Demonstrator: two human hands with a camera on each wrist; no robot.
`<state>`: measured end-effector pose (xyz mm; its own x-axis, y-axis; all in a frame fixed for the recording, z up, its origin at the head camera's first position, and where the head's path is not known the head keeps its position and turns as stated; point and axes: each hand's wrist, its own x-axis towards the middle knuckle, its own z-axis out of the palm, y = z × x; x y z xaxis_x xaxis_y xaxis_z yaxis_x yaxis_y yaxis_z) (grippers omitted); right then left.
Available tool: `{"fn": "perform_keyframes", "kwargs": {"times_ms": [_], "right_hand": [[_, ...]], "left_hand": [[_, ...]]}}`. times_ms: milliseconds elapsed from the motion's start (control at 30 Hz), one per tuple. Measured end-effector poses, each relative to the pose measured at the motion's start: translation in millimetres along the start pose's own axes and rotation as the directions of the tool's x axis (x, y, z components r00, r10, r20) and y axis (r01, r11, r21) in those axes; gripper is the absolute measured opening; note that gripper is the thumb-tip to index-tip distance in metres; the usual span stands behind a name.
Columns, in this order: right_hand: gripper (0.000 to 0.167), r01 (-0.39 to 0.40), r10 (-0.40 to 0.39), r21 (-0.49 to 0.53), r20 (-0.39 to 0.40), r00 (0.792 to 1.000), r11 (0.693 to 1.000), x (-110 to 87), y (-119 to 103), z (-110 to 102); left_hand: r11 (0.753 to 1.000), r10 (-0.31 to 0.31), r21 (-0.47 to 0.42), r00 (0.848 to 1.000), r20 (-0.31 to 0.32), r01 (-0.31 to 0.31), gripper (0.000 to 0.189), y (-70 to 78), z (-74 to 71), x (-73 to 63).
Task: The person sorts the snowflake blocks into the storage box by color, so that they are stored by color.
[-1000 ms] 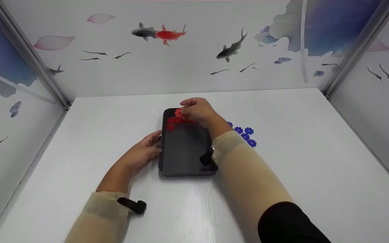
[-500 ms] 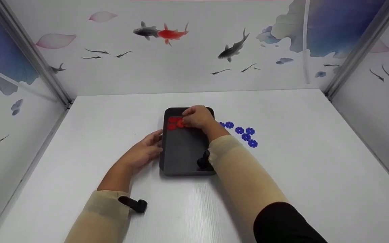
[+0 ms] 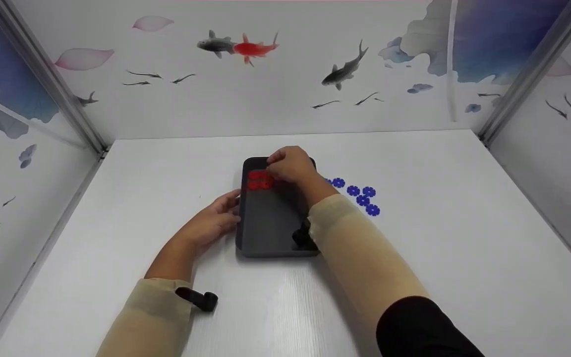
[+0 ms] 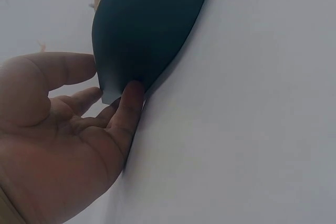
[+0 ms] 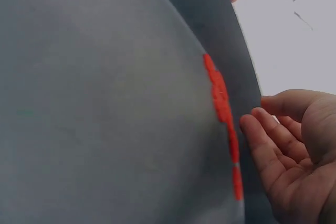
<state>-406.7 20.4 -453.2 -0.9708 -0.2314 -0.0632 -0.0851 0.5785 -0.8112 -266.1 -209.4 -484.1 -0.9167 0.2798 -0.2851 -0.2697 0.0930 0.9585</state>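
A dark grey rectangular tray (image 3: 268, 218) lies on the white table. Flat red flower-shaped pieces (image 3: 259, 180) sit in rows near its far end; the right wrist view shows these red pieces (image 5: 223, 103) edge-on on the tray floor. My left hand (image 3: 211, 223) touches the tray's left side with its fingertips, as the left wrist view also shows. My right hand (image 3: 290, 164) is over the far end, just behind the red pieces, hiding some of them. Nothing shows between the thumb and fingers of this right hand (image 5: 299, 150).
Several blue flower-shaped pieces (image 3: 363, 200) lie on the table (image 3: 439, 238) to the right of the tray, some partly behind my right forearm. A white back wall (image 3: 285, 99) painted with fish stands beyond the table, with side walls left and right.
My right hand brought a red flower-shaped piece down into the tray, let it go beside the others, and moved slightly up and away. The left hand stays at the tray's side.
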Motion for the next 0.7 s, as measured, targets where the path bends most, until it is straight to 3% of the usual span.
{"fn": "perform_keyframes", "kwargs": {"times_ms": [167,333,700], "right_hand": [[0.025,0.018,-0.022,0.124,0.025,0.999,0.992,-4.2,-10,-16],[0.029,0.025,-0.045,0.256,0.074,0.996,0.966,-20.9,-20,-41],[0.029,0.016,-0.022,0.18,0.034,0.999,0.984,-75.4,6,-94]], "left_hand": [[1.0,0.011,-0.008,1.0,0.005,-0.011,0.076,-0.3,0.1,1.3],[1.0,0.01,-0.019,1.0,-0.004,-0.01,0.076,-1.1,0.2,2.0],[0.999,0.018,-0.029,1.0,0.014,-0.018,0.077,-2.0,-0.1,2.6]]}}
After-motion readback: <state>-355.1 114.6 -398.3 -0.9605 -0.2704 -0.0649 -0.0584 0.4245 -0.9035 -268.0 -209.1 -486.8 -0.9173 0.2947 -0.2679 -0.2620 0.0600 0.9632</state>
